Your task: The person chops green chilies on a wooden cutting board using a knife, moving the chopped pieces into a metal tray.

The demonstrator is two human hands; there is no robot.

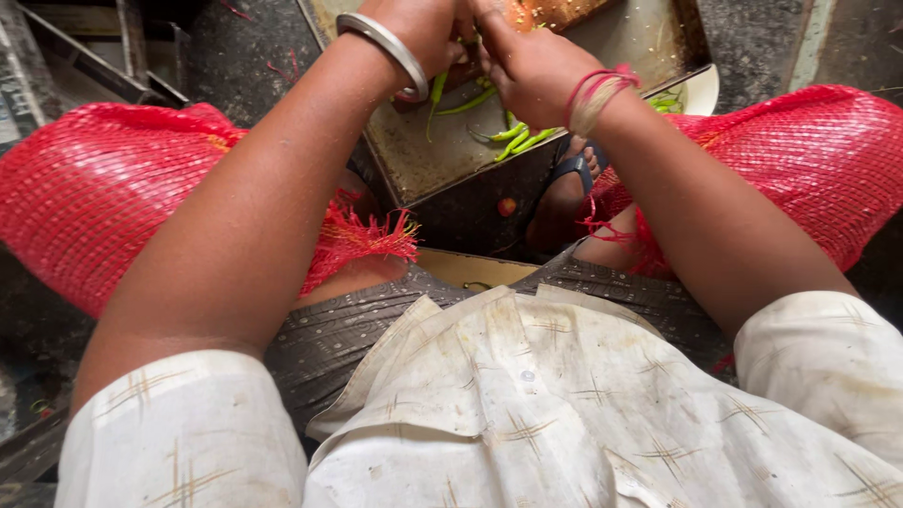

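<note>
Underfoot, dark gritty floor (235,56), metal tray (442,150)

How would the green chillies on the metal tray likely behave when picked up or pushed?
The green chillies look thin and curved, so probably light and slightly bendy. Being long and bent, they would likely slide across the metal tray rather than roll. The right hand and left hand bunch several together.

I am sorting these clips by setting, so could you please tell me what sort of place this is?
Probably an informal food-preparation spot at floor level. The hands, left hand and right hand, handle green chillies over a worn metal tray, with red mesh sacks alongside on rough dark ground.
</note>
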